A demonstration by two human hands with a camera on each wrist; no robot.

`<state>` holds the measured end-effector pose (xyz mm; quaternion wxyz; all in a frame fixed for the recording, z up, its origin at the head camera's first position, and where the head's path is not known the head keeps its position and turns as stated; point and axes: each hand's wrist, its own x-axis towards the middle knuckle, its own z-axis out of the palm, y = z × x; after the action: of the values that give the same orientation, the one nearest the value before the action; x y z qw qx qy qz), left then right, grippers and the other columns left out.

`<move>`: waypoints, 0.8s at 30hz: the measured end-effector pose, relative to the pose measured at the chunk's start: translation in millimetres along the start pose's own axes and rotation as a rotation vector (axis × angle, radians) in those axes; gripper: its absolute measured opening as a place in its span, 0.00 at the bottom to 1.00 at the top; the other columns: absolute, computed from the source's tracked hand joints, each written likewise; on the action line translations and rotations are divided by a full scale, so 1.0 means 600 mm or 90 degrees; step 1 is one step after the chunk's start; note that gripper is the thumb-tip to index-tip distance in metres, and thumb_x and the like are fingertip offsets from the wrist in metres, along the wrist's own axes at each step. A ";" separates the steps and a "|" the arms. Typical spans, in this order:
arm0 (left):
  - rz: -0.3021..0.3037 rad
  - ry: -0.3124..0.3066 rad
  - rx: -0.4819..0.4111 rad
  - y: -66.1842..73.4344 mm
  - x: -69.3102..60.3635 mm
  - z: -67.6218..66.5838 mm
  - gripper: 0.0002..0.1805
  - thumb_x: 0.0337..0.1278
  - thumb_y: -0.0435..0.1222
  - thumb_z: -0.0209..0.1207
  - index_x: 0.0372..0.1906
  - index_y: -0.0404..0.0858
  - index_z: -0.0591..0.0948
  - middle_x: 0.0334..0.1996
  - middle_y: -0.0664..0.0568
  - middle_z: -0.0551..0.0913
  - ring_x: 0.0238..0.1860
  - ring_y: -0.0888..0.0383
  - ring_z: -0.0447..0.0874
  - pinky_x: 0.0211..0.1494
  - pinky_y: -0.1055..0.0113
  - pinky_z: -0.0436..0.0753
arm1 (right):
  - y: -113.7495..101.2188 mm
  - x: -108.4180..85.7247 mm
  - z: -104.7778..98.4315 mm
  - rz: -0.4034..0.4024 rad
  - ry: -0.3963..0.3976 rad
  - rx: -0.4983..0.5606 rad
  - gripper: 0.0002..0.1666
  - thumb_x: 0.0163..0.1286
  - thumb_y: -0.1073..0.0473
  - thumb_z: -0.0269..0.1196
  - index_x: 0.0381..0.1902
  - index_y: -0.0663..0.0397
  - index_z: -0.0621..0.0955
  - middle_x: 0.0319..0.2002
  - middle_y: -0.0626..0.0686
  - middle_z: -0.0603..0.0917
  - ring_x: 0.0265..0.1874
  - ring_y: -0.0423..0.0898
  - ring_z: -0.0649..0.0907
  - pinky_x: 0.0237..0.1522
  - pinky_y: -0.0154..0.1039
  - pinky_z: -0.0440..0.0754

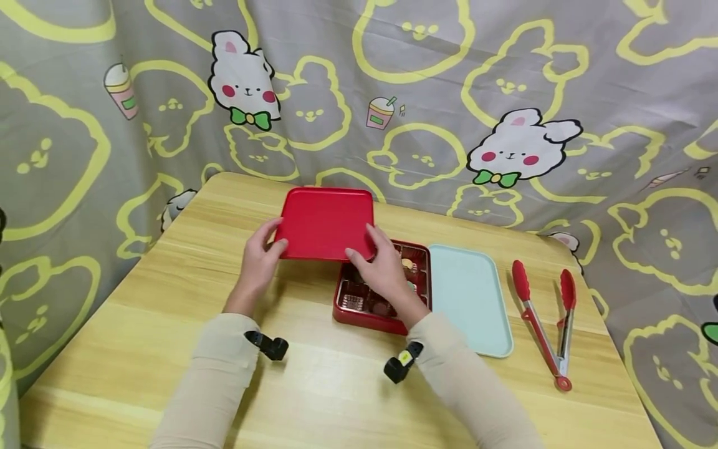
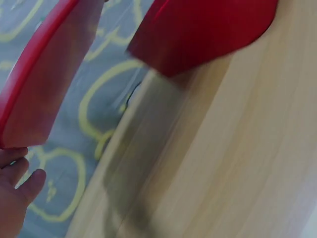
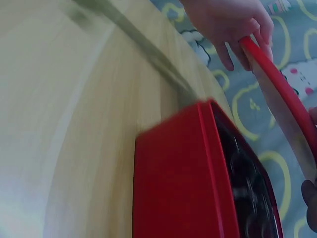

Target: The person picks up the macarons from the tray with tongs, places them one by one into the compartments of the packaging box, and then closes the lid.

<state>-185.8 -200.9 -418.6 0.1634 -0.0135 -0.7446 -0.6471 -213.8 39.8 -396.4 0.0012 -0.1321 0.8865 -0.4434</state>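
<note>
Both hands hold a flat red lid (image 1: 328,221) in the air, its near edge over the back left part of a red box (image 1: 364,320). The left hand (image 1: 259,265) grips the lid's left edge, while the right hand (image 1: 388,268) pinches the right edge near its front corner. The box is uncovered and divided into compartments; small items like sweets lie in some of them. My right hand and forearm hide part of its inside. In the right wrist view the lid (image 3: 283,96) stands apart from the box (image 3: 173,183), and the left hand (image 3: 235,27) holds its far end.
A pale blue tray (image 1: 468,299) lies right of the box. Farther right are red-tipped tongs (image 1: 541,340) with spread arms. The wooden table (image 1: 168,337) meets a patterned grey curtain (image 1: 331,93) at the back and sides.
</note>
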 end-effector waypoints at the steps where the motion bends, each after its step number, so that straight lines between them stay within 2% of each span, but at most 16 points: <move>1: 0.005 -0.012 -0.006 -0.001 -0.001 0.011 0.24 0.62 0.26 0.50 0.64 0.29 0.68 0.66 0.40 0.67 0.70 0.51 0.60 0.65 0.67 0.71 | 0.008 -0.005 -0.009 0.008 0.005 0.002 0.42 0.63 0.44 0.62 0.72 0.47 0.62 0.71 0.54 0.60 0.69 0.51 0.63 0.65 0.47 0.70; 4: 0.018 -0.043 -0.018 -0.003 -0.002 0.038 0.24 0.62 0.26 0.51 0.63 0.29 0.69 0.66 0.40 0.67 0.69 0.51 0.61 0.62 0.71 0.74 | 0.029 -0.018 -0.032 0.023 0.020 0.017 0.41 0.65 0.46 0.61 0.72 0.49 0.61 0.70 0.54 0.64 0.66 0.51 0.67 0.62 0.47 0.73; 9: 0.022 -0.076 -0.021 -0.008 -0.006 0.066 0.24 0.62 0.26 0.52 0.63 0.29 0.69 0.66 0.39 0.67 0.68 0.47 0.64 0.63 0.58 0.73 | 0.051 -0.034 -0.057 0.032 0.036 0.034 0.40 0.65 0.47 0.61 0.71 0.52 0.62 0.66 0.56 0.70 0.63 0.53 0.70 0.62 0.50 0.72; 13: 0.001 -0.104 -0.036 -0.005 -0.013 0.084 0.24 0.61 0.26 0.52 0.64 0.29 0.68 0.66 0.39 0.66 0.65 0.44 0.68 0.63 0.55 0.72 | 0.067 -0.046 -0.074 0.050 0.035 0.044 0.41 0.66 0.46 0.60 0.72 0.51 0.61 0.66 0.56 0.69 0.63 0.53 0.70 0.62 0.49 0.72; 17: 0.014 -0.153 -0.018 0.019 -0.031 0.103 0.25 0.60 0.24 0.52 0.63 0.25 0.67 0.67 0.34 0.64 0.66 0.40 0.65 0.65 0.49 0.71 | 0.083 -0.067 -0.094 0.073 0.041 0.058 0.41 0.65 0.46 0.61 0.72 0.49 0.60 0.66 0.55 0.68 0.63 0.52 0.70 0.61 0.49 0.74; 21: 0.056 -0.201 0.010 0.042 -0.048 0.117 0.26 0.58 0.24 0.53 0.62 0.22 0.66 0.67 0.31 0.61 0.68 0.38 0.59 0.65 0.43 0.68 | 0.102 -0.088 -0.112 0.087 0.046 0.070 0.42 0.64 0.44 0.61 0.72 0.47 0.60 0.68 0.54 0.67 0.65 0.51 0.68 0.59 0.49 0.76; 24: 0.071 -0.230 0.011 0.046 -0.055 0.125 0.29 0.56 0.24 0.56 0.64 0.23 0.65 0.69 0.32 0.59 0.69 0.39 0.58 0.66 0.42 0.67 | 0.115 -0.101 -0.122 0.094 0.047 0.078 0.43 0.64 0.44 0.62 0.72 0.47 0.60 0.68 0.54 0.66 0.66 0.50 0.66 0.61 0.48 0.74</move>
<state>-165.1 -117.6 -408.9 0.0626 -0.1695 -0.7656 -0.6175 -180.2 151.2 -413.3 0.0092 -0.0496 0.8644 -0.5003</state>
